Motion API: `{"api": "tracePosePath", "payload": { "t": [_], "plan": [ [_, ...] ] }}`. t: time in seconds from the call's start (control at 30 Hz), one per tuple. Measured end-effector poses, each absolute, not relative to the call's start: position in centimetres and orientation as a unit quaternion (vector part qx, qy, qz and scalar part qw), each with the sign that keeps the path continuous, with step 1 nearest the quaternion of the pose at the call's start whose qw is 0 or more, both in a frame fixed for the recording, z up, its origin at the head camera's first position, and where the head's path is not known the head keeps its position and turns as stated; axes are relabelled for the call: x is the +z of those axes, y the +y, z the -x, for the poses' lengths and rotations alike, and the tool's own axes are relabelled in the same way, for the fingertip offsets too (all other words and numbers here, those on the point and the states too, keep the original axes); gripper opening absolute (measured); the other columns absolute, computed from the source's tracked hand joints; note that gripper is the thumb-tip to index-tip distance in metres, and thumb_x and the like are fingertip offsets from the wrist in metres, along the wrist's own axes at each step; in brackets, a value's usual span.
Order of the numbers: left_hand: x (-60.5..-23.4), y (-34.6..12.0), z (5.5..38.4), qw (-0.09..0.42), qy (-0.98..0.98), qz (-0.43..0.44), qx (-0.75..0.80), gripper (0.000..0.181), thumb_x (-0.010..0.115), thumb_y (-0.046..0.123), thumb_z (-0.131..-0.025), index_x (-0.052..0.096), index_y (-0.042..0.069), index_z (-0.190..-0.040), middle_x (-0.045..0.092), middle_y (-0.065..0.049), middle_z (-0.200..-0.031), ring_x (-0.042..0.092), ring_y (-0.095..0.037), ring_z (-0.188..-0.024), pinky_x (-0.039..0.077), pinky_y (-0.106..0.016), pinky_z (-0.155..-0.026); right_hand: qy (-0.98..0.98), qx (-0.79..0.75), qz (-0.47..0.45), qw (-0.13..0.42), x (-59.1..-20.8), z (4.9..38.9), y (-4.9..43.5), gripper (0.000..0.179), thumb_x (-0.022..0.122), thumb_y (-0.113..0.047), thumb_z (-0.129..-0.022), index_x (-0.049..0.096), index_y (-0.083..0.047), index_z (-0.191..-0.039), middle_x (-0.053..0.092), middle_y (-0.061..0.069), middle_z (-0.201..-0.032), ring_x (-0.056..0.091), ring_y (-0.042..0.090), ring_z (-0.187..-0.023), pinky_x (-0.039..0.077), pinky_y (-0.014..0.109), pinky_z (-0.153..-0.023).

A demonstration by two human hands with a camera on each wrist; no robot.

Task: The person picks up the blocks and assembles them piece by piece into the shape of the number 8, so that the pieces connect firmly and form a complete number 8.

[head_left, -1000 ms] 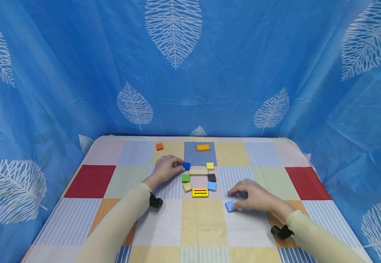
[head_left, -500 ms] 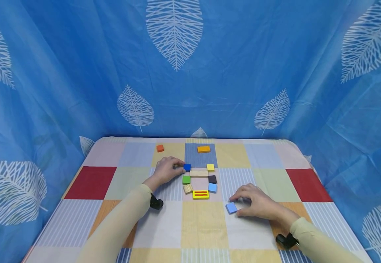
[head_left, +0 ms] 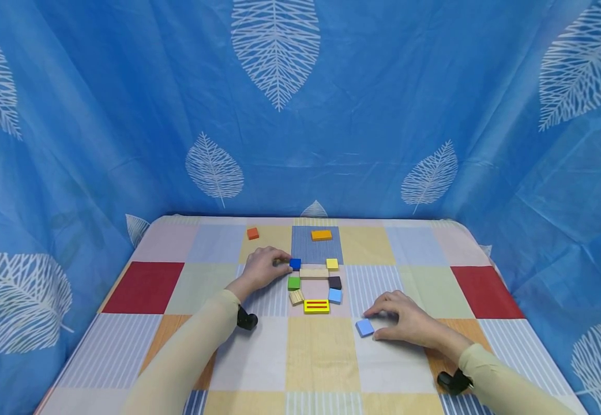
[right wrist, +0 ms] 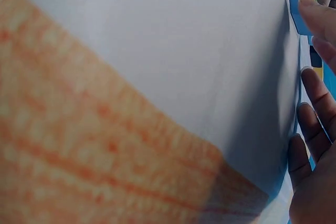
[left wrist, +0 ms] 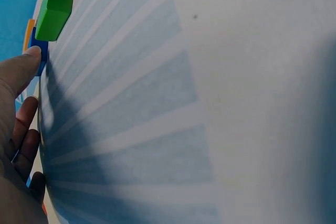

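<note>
Left Grip [head_left: 263, 270] at Dark Blue Block [head_left: 295, 264], Right Grip [head_left: 401, 320] Loose by Periwinkle Block [head_left: 365, 328]

The landmark is the striped yellow block [head_left: 316, 306], lying on the cloth-covered worktop [head_left: 321, 357]. The dark blue block sits beyond it and to its left. The left grip's thumb overlaps that block in the left wrist view, but the index finger is hidden there, so I cannot tell whether the block is grasped.

The periwinkle block lies to the landmark's right and slightly nearer the person. The right grip is released, thumb and curved index finger parted at the block's right side; in the right wrist view the index fingertip is clear of it.

Just left of the landmark is a wood-grain block [head_left: 296, 297], with a green block [head_left: 293, 283] beyond. Rightward and beyond stand a sky-blue block [head_left: 335, 295], a black block [head_left: 335, 282] and a plain yellow block [head_left: 332, 264]. Directly beyond are a pale wooden bar [head_left: 314, 274] and, farther, an orange bar [head_left: 321, 235].
</note>
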State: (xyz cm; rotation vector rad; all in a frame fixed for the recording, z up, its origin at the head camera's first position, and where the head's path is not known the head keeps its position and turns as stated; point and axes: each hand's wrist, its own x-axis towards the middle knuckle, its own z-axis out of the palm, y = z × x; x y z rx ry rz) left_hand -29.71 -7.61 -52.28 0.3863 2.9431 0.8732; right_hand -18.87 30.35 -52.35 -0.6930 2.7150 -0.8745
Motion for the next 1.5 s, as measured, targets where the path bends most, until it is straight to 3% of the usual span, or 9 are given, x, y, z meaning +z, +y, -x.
{"api": "tracePosePath", "payload": {
  "t": [1.5],
  "plan": [
    [-52.50, -7.61, 29.68, 0.019, 0.951, -0.121, 0.283, 0.031, 0.074, 0.037, -0.095, 0.074, 0.022, -0.122, 0.066, 0.001, -0.122, 0.052, -0.025, -0.115, 0.034, -0.047, -0.106, 0.920, -0.303, 0.236, 0.074, -52.95, 18.81, 30.02, 0.027, 0.087, -0.046, -0.079, 0.072, -0.045, -0.101, 0.057, -0.023, -0.107, 0.046, 0.012, -0.109, 0.039, 0.045, -0.094]
  ]
}}
